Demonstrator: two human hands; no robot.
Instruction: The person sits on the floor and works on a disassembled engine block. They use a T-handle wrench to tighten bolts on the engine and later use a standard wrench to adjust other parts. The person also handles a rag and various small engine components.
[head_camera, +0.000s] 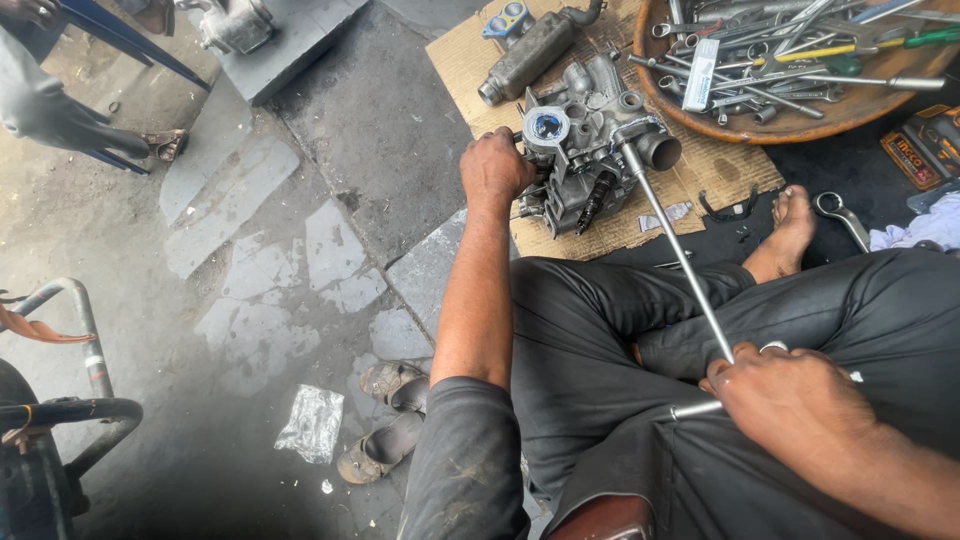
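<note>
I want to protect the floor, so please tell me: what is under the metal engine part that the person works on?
A flat sheet of brown cardboard lies under the engine part, on dark ground. The cardboard directly beneath the part is covered.

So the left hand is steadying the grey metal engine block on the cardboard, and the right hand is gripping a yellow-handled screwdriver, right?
Not quite. The head view shows the right hand gripping a long silver metal T-handle wrench, not a screwdriver. The left hand does steady the grey metal engine block on the cardboard.
</note>
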